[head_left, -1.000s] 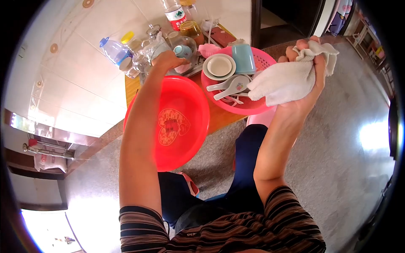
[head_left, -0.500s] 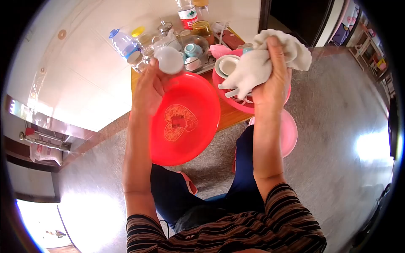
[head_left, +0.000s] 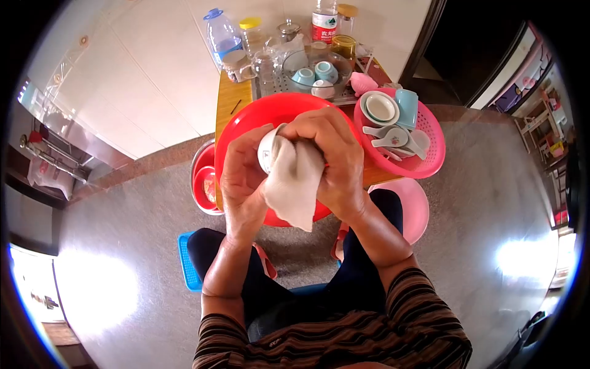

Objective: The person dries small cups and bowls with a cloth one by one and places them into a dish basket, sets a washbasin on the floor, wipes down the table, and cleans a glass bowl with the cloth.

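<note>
Both hands have come together over the red basin: half a second ago the left hand held the white cup above the basin's far-left part, and the right hand had the white cloth off to the basin's right. Cup and cloth now touch, so, as I judge it, both hands work on one piece.

Largest first, a wooden table shows beyond the basin. Right of the basin, a pink colander bears a blue tumbler, stacked bowls and white spoons. Just beyond the basin's far rim sits a glass bowl with small blue cups.

Over the basin's middle, the cloth is bunched in the right hand's closed fingers and hangs toward the near rim. Smallest, the cup is clasped along its side by the left hand; whether any right fingers reach inside is hidden.
</note>
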`<state>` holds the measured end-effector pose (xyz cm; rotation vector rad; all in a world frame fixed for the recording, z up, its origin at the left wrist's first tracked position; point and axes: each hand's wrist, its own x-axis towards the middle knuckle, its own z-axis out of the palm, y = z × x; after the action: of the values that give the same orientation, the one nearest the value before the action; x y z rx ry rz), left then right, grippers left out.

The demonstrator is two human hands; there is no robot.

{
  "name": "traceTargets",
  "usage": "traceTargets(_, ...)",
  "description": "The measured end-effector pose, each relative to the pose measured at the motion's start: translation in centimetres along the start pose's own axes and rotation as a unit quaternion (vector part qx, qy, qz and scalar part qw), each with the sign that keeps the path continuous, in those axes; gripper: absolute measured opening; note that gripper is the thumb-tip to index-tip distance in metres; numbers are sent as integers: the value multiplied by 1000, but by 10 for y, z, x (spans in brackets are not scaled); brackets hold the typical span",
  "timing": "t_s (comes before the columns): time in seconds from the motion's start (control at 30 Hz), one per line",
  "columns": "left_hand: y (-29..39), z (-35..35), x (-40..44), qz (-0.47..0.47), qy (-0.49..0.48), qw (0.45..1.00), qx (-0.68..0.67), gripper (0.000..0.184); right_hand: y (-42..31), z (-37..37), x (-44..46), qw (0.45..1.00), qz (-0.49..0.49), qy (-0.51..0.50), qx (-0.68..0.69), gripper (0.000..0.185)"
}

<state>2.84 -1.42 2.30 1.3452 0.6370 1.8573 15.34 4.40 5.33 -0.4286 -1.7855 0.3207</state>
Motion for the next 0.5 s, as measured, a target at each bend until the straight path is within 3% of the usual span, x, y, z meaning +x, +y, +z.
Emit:
traceTargets(0.13, 6, -18, 1, -15, 11, 1000, 9, 68, 4, 0, -3, 960, 112, -140, 216, 30)
traceTargets(0.2, 8, -22, 2, -23, 19, 999, 29, 70, 4, -6, 0, 950, 122, -203, 205, 30)
traceTargets(0.23, 10, -22, 4, -20, 9, 1000, 10, 69, 5, -5, 0, 949, 123, -203, 207, 30)
traceTargets(0.3, 10, -15, 2, -35, 0, 999, -11, 67, 5, -3, -2, 988, 84, -131, 24, 31)
traceTargets(0.33, 3, -17, 1, -28, -19, 999, 8, 63, 5, -1, -3, 987, 85, -131, 24, 31)
traceTargets(0.4, -1, -17, 3, -65, -32, 997, -17, 61, 3, 5, -4, 997, 61, -32, 25, 32)
traceTargets(0.47, 1, -15, 5, -52, -17, 999, -4, 61, -2, 9, -9, 936, 212, -31, 280, 24)
traceTargets(0.5, 3, -14, 6, -37, -1, 999, 12, 62, -1, 8, -10, 923, 241, -42, 297, 21)
